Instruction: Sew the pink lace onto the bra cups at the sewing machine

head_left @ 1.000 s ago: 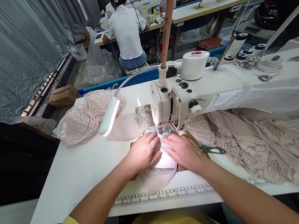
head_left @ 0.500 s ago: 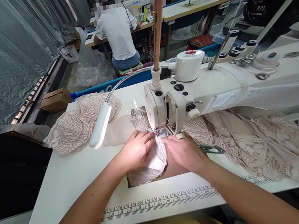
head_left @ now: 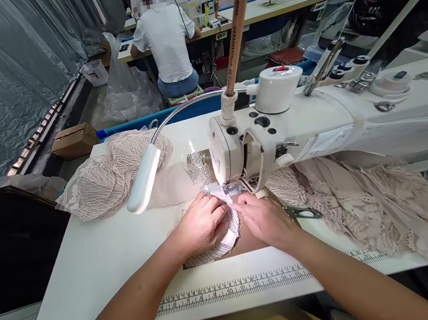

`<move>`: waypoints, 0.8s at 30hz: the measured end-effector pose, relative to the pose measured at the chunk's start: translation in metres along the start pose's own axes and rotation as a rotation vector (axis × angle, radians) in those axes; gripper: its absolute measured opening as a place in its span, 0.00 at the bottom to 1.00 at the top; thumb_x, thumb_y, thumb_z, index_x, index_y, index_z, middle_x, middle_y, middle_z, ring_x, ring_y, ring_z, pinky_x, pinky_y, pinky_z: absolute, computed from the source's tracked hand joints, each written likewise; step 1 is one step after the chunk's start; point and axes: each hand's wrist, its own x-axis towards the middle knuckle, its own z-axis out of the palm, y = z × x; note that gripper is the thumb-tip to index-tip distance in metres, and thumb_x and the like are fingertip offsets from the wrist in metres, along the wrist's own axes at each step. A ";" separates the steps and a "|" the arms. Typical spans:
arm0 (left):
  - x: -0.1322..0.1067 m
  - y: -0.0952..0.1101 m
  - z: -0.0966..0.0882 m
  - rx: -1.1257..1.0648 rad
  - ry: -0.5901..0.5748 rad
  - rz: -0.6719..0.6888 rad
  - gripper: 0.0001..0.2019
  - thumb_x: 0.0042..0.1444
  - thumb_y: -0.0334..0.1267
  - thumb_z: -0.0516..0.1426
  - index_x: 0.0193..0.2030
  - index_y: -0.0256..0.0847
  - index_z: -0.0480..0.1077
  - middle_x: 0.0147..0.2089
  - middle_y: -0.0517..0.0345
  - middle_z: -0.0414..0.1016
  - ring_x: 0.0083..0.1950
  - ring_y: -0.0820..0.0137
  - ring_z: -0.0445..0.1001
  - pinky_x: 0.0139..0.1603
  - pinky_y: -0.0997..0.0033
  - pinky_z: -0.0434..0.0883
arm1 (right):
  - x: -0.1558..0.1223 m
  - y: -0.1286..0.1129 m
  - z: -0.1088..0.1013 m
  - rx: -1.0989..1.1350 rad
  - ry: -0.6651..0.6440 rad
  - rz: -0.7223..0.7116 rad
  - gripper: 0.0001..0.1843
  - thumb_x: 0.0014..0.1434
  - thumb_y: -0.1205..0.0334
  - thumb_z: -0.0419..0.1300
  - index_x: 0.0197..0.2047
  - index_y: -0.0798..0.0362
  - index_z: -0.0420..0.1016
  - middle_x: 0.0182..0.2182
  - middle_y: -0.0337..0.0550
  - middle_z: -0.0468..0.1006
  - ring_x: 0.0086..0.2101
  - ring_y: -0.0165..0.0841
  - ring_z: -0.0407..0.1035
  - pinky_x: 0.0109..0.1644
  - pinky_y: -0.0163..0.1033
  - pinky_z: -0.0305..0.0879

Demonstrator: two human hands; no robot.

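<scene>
A rounded piece of pale lace fabric (head_left: 233, 229) with a white layer on it lies below the needle area of a white sewing machine (head_left: 224, 150). My left hand (head_left: 202, 222) rests on its left part, fingers bent together and gripping the fabric, covering much of it. At the right edge of the piece, the fingertips of my right hand (head_left: 264, 220) pinch the edge close to the presser foot (head_left: 227, 186). The fabric's far end reaches the foot. A brown plate (head_left: 249, 243) lies beneath the fabric and my right hand.
Stacked lace pieces (head_left: 98, 188) lie left, behind a gooseneck lamp (head_left: 145, 177). Lace garments (head_left: 365, 199) heap up at right, beside a dark metal tool (head_left: 304, 212). A ruler strip (head_left: 237, 289) runs along the front edge. A person in white (head_left: 166, 41) sits ahead.
My left hand has drawn slightly nearer to me, its fingers more curled over the lace. The fabric has turned a little, and my right fingertips have come onto its edge.
</scene>
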 end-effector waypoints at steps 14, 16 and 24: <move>0.005 -0.014 -0.003 0.035 0.003 -0.001 0.14 0.62 0.32 0.47 0.51 0.35 0.68 0.44 0.44 0.71 0.47 0.60 0.68 0.55 0.53 0.63 | 0.005 0.000 0.000 -0.088 -0.011 0.074 0.21 0.59 0.73 0.48 0.49 0.52 0.76 0.39 0.45 0.77 0.31 0.33 0.67 0.36 0.37 0.60; 0.005 -0.012 -0.001 0.028 -0.005 0.013 0.15 0.61 0.31 0.48 0.52 0.35 0.68 0.45 0.44 0.71 0.49 0.60 0.67 0.56 0.52 0.62 | 0.005 0.002 0.002 -0.094 0.014 0.075 0.21 0.59 0.74 0.48 0.49 0.54 0.75 0.43 0.48 0.77 0.36 0.36 0.69 0.40 0.38 0.63; 0.002 -0.007 0.000 -0.058 -0.011 0.033 0.17 0.62 0.34 0.47 0.56 0.38 0.67 0.50 0.42 0.71 0.50 0.59 0.68 0.51 0.53 0.67 | 0.007 -0.001 -0.003 -0.072 0.003 0.090 0.19 0.60 0.72 0.47 0.48 0.53 0.75 0.40 0.48 0.77 0.35 0.36 0.69 0.38 0.39 0.63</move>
